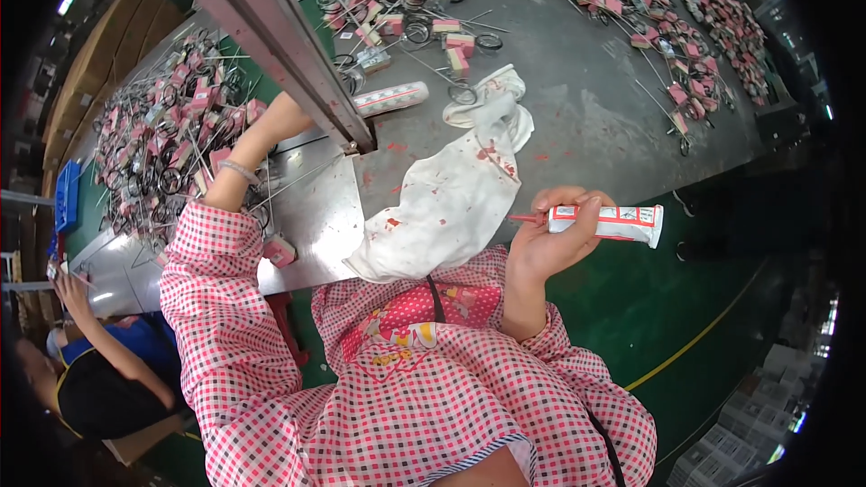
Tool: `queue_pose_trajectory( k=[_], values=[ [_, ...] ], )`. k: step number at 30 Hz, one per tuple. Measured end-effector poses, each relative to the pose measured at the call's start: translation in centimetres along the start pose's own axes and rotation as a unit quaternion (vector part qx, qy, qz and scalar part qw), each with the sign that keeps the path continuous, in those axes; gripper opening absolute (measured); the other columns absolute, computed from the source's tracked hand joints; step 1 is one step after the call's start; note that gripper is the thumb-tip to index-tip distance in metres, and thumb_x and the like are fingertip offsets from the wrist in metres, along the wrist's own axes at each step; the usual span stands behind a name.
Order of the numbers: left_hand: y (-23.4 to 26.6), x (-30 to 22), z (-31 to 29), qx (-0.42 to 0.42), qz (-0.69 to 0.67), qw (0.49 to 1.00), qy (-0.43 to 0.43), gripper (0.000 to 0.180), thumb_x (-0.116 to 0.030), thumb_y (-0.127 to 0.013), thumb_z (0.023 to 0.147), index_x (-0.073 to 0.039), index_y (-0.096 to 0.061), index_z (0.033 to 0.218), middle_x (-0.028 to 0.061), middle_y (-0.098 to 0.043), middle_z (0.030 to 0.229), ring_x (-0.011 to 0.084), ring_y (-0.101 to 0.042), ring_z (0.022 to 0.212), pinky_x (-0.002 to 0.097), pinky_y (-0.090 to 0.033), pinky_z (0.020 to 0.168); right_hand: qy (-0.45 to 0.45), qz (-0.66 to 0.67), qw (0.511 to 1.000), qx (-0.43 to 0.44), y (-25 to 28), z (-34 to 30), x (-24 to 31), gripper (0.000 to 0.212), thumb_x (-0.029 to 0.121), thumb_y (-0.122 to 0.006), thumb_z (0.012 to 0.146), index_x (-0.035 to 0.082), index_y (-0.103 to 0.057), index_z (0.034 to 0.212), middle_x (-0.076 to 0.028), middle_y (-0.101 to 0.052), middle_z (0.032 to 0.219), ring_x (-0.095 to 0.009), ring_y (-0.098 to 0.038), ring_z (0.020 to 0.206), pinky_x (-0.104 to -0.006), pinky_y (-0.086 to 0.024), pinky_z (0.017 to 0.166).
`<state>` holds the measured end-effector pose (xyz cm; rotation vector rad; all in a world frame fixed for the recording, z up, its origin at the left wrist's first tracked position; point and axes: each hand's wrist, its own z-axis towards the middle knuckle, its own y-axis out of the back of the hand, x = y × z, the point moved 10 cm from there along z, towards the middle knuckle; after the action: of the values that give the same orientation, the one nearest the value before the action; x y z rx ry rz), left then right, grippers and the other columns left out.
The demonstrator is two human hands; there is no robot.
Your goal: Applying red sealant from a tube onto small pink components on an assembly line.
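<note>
My right hand (552, 248) is closed around a white-and-red squeeze tube (627, 224). The tube lies sideways, its thin red nozzle pointing left over the table edge. My left arm reaches out to the left, and the fingers of my left hand (287, 117) are hidden behind a metal post. Near that hand lies a pile of pink-and-cream blocks with coiled black wires and thin metal rods (171, 140). A white cloth (446, 203) with red stains is spread over the table's front edge, between my hands.
The metal post (275, 32) rises from the grey table (577, 117). Beside it lies a white tube-shaped item (394, 98). More wired blocks (406, 0) are heaped at the back and far right (667, 63). At left, another person (108, 370) works by a blue bin (67, 197).
</note>
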<state>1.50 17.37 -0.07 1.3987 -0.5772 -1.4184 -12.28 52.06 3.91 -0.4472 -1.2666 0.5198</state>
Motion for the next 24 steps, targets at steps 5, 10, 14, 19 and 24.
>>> queue_pose_trajectory(
  k=[5,10,14,19,24],
  values=[
    [-1.1,1.0,-0.8,-0.019,0.012,0.999,0.047,0.023,-0.012,-0.056,0.074,0.001,-0.055,0.093,0.0178,-0.057,0.09,0.032,-0.054,0.084,0.035,-0.043,0.075,-0.03,0.021,0.999,0.014,-0.3,-0.3,-0.4,0.018,0.024,-0.043,0.085,0.009,-0.036,0.079,-0.007,-0.046,0.051,-0.012,-0.042,0.043,-0.0222,-0.03,0.038],
    [3.2,3.4,-1.7,-0.058,-0.131,0.982,0.125,0.032,-0.006,-0.057,0.074,0.0,-0.049,0.104,0.0101,-0.058,0.09,0.0141,-0.055,0.084,0.0277,-0.044,0.074,-0.031,0.011,0.999,0.0,0.2,-0.4,-0.3,0.017,0.024,-0.042,0.085,0.009,-0.037,0.077,-0.006,-0.046,0.051,-0.012,-0.041,0.043,-0.0218,-0.03,0.037],
    [12.2,2.3,-4.9,-0.248,-0.217,0.938,0.108,0.028,-0.01,-0.054,0.082,-0.003,-0.042,0.107,-0.0009,-0.051,0.069,0.0051,-0.048,0.066,0.017,-0.037,0.057,-0.044,0.009,0.999,-0.013,-0.2,-0.6,-1.2,0.018,0.024,-0.043,0.084,0.009,-0.039,0.075,-0.005,-0.044,0.05,-0.011,-0.04,0.042,-0.0213,-0.029,0.038],
    [18.8,-2.2,-11.5,-0.406,-0.199,0.882,0.134,0.032,-0.017,-0.055,0.081,-0.004,-0.05,0.109,-0.0023,-0.05,0.065,0.0058,-0.047,0.062,0.0189,-0.037,0.056,-0.073,0.027,0.997,0.001,-0.2,-1.3,-2.5,0.02,0.023,-0.045,0.083,0.006,-0.036,0.078,-0.005,-0.043,0.05,-0.01,-0.038,0.045,-0.0215,-0.031,0.043],
    [14.7,-3.5,-14.5,-0.272,-0.039,0.942,0.194,0.034,-0.018,-0.057,0.081,-0.001,-0.049,0.109,0.0019,-0.056,0.078,0.0065,-0.053,0.075,0.0199,-0.042,0.062,-0.089,-0.039,0.994,0.044,-1.9,-2.1,-3.5,0.031,0.027,-0.044,0.083,0.009,-0.036,0.059,-0.002,-0.039,0.05,-0.009,-0.034,0.045,-0.0205,-0.024,0.043]
  ],
)
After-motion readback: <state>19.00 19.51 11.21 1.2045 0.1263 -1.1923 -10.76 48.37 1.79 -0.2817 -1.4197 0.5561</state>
